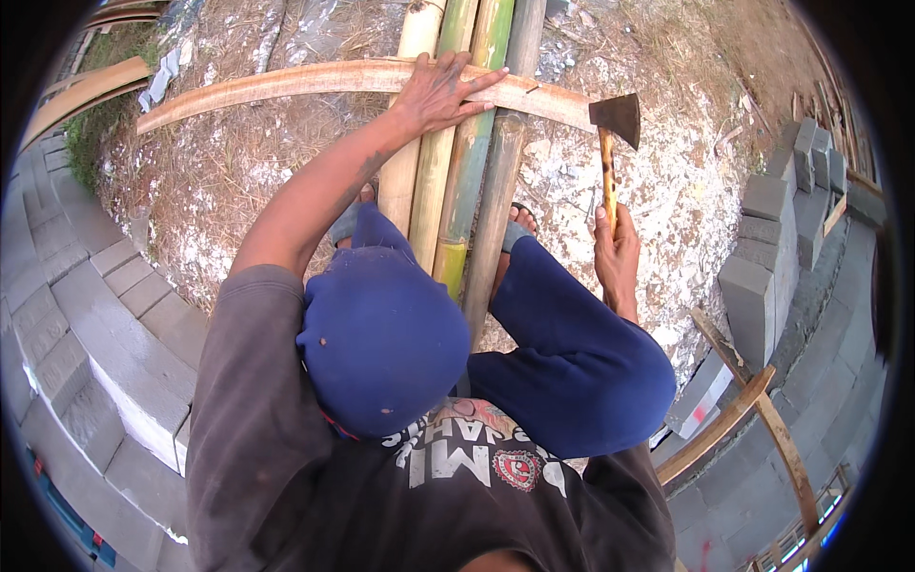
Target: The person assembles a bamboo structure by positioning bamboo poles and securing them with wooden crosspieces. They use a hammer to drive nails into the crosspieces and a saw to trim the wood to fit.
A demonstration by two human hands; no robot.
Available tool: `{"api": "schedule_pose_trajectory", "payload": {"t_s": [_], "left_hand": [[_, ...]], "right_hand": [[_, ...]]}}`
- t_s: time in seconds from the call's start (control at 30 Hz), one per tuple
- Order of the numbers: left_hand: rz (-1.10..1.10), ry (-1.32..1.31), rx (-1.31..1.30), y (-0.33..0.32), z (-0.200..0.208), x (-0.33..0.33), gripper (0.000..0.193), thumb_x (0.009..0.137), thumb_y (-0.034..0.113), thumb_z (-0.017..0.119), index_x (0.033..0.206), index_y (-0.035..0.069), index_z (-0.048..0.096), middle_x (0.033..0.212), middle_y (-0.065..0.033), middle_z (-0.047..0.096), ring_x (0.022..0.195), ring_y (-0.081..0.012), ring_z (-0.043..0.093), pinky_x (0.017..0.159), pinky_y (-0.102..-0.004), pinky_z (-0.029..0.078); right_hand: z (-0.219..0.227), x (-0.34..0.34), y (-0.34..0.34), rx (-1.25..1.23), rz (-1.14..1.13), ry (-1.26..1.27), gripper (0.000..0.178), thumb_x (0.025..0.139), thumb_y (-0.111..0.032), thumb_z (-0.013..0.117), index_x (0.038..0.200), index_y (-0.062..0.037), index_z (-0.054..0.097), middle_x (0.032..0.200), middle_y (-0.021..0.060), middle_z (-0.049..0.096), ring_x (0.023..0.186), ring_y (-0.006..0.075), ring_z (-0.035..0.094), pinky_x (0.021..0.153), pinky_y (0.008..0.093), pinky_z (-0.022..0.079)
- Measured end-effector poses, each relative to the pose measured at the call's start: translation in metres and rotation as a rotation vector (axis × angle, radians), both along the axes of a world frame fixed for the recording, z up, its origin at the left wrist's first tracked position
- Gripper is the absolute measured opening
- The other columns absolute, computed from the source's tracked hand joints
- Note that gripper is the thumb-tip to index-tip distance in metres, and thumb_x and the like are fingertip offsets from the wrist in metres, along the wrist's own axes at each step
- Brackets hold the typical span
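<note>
My left hand (440, 93) lies on a long wooden plank (276, 86), its fingers spread over the wood. The plank crosses several poles (464, 195), among them green and yellow bamboo, which run away from between my legs. What looks like a nail (532, 90) stands out of the plank just right of my fingers. My right hand (618, 255) is closed round the lower handle of a hatchet (607, 170). The dark hatchet head is up beside the plank's right end; whether it touches the wood I cannot tell.
Grey block walls (143, 334) curve along the left, and stacked grey blocks (748, 286) stand to the right. Crossed timber pieces (729, 419) lean at the lower right. Curved boards (91, 91) lie at the far left. White debris and dry grass cover the ground (610, 48).
</note>
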State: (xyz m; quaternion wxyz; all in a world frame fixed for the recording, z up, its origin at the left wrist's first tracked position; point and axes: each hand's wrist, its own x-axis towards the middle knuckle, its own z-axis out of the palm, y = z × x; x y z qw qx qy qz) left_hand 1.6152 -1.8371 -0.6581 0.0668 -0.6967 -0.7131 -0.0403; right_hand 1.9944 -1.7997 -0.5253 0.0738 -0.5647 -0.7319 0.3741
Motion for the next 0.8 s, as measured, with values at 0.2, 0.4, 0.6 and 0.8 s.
{"api": "schedule_pose_trajectory", "payload": {"t_s": [0.2, 0.4, 0.6, 0.8], "left_hand": [[-0.055, 0.008, 0.023, -0.004, -0.003, 0.003, 0.072, 0.106, 0.068, 0.037, 0.168, 0.036, 0.022, 0.139, -0.0128, 0.054, 0.127, -0.0265, 0.048, 0.101, -0.0496, 0.037], [-0.042, -0.100, 0.097, -0.011, -0.007, -0.004, 0.076, 0.105, 0.066, 0.044, 0.157, 0.012, 0.041, 0.141, -0.0109, 0.053, 0.129, -0.0275, 0.047, 0.104, -0.0507, 0.036], [-0.060, -0.065, 0.108, -0.003, -0.007, -0.002, 0.075, 0.105, 0.065, 0.043, 0.156, 0.011, 0.043, 0.141, -0.0121, 0.054, 0.129, -0.0283, 0.048, 0.101, -0.0519, 0.039], [-0.056, -0.041, 0.129, -0.007, -0.013, -0.007, 0.075, 0.105, 0.066, 0.043, 0.155, 0.011, 0.043, 0.142, -0.0125, 0.054, 0.130, -0.0295, 0.049, 0.102, -0.0531, 0.039]], "right_hand": [[-0.005, -0.031, -0.006, 0.111, 0.003, -0.076, 0.044, 0.112, -0.043, 0.049, 0.108, -0.0007, 0.062, 0.068, 0.0206, 0.062, 0.057, 0.0307, 0.058, 0.059, 0.0461, 0.045], [-0.001, -0.052, 0.006, 0.076, 0.024, 0.039, 0.051, 0.114, -0.042, 0.044, 0.090, 0.0015, 0.057, 0.063, 0.0169, 0.056, 0.056, 0.0228, 0.053, 0.054, 0.0432, 0.042], [-0.012, -0.060, 0.010, 0.285, 0.091, 0.110, 0.051, 0.115, -0.043, 0.043, 0.091, -0.0004, 0.059, 0.062, 0.0115, 0.057, 0.053, 0.0193, 0.056, 0.050, 0.0386, 0.042], [0.018, -0.075, 0.017, 0.170, 0.184, -0.076, 0.052, 0.113, -0.042, 0.047, 0.096, 0.0046, 0.062, 0.062, 0.0254, 0.058, 0.052, 0.0366, 0.058, 0.055, 0.0492, 0.044]]}}
